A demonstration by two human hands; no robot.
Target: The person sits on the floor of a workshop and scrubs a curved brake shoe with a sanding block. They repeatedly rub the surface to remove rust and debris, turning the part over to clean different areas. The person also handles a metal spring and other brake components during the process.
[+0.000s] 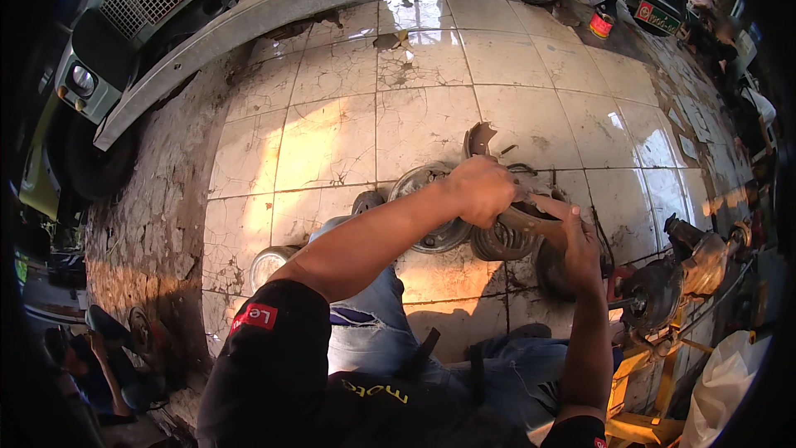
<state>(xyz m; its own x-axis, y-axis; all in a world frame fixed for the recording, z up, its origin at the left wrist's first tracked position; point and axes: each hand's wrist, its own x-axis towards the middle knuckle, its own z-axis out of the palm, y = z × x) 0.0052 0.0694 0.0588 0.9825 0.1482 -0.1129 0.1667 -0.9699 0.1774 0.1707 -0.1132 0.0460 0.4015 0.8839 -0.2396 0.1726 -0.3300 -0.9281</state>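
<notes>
from out here i see my left grip (485,191) closed in a tight fist on a brown curved shoe (531,222), while my right grip (580,241) is curled more loosely about the shoe's right end. so the shoe sits between the two grips, held up off the floor (431,58). a jagged brown piece (478,141) juts out just beyond the left grip; whether it is the same shoe's other end, or the fist hides a tool as well, i can't tell. just left of that grip, partly behind the forearm, lies a metal drum (421,174); below it, a ribbed part (497,247). i judge the handling of the shoe to be midway: it is in hand, not set down, with loose parts around. how much is left, i can't make out.
</notes>
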